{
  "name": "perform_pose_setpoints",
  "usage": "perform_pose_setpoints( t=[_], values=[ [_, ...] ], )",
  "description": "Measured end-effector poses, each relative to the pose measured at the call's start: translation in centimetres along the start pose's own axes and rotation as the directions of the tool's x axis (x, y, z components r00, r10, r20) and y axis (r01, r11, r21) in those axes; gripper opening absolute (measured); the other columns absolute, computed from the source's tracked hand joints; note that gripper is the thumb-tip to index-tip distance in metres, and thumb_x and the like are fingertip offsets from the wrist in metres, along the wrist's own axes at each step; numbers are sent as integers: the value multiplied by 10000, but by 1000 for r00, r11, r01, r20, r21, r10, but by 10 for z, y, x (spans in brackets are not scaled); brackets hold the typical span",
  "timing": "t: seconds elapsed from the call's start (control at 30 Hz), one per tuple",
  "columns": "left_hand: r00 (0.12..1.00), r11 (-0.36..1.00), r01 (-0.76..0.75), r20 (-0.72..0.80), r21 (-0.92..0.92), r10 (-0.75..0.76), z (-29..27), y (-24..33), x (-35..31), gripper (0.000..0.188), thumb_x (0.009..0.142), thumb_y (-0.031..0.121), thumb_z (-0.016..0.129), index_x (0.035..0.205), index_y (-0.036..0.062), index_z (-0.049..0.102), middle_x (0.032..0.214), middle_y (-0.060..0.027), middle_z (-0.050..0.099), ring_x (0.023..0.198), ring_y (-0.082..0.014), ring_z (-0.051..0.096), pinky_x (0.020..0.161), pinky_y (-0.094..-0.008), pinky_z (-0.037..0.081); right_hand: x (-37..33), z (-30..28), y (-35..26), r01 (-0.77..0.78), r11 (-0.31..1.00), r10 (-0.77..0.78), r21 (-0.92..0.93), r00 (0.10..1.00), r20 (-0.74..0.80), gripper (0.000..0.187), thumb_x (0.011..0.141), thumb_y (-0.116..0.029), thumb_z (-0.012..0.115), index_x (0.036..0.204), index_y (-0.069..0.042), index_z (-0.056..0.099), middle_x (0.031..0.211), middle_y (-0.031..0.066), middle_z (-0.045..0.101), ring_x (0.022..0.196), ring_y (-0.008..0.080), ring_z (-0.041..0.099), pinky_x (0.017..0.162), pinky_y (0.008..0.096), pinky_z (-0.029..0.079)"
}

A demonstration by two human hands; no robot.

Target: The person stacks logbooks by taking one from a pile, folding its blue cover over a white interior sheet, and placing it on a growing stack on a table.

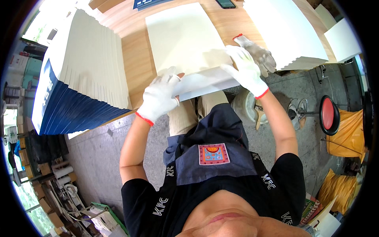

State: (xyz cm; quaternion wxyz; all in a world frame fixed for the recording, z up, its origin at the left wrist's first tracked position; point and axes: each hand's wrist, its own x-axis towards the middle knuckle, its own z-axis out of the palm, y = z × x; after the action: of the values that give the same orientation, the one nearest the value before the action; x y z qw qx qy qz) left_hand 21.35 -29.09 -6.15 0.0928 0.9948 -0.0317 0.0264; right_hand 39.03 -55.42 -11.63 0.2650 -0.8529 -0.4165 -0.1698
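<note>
A large cream sheet (185, 37) lies on the wooden table in front of me. Along its near side a white sheet's strip (207, 83) bends down over the table edge, partly blurred. My left hand (160, 94), in a white glove with a red cuff and bare fingertips, grips the left end of that strip between thumb and fingers. Gloved the same way, my right hand (245, 71) rests at the near right corner, its fingers stretched out over the sheet and thumb apart. The strip's right end is partly hidden beneath it.
A tall stack of cream-and-blue printed sheets (90, 63) stands left; a white stack (286, 33) stands right. Spare grey-white gloves (258, 53) lie beside my right hand. A phone (226, 3) sits at the far edge. A red-topped stool (328, 115) stands at right.
</note>
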Motion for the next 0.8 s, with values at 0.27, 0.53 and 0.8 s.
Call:
perform_pose_setpoints(
  t=[0.27, 0.53, 0.8],
  values=[
    [1000, 999, -9, -20, -48, 8, 8, -20, 27, 251, 859, 204, 622, 1094, 225, 710, 1009, -40, 706, 900, -298, 677, 775, -417, 533, 82, -10, 6, 159, 987, -127, 23, 689, 713, 711, 963, -698, 363, 1011, -101, 745, 874, 153, 713, 792, 304, 676, 766, 408, 519],
    [886, 847, 446, 277, -291, -371, 7, -56, 76, 280, 852, 335, 748, 919, 66, 718, 725, -65, 638, 650, -158, 631, 626, -324, 503, 108, -2, 13, -72, 997, 39, 17, 707, 706, 596, 779, -589, 694, 1015, -42, 715, 813, 143, 703, 782, 270, 670, 757, 363, 511],
    [852, 838, 493, 323, -233, -411, 5, -61, 81, 291, 794, 337, 801, 836, 71, 693, 776, -73, 689, 726, -211, 672, 689, -350, 519, 81, 21, 19, -397, 896, 201, 199, 762, 616, 587, 808, -496, 734, 1167, -33, 691, 808, 109, 709, 651, 168, 667, 685, 309, 518]
  ],
)
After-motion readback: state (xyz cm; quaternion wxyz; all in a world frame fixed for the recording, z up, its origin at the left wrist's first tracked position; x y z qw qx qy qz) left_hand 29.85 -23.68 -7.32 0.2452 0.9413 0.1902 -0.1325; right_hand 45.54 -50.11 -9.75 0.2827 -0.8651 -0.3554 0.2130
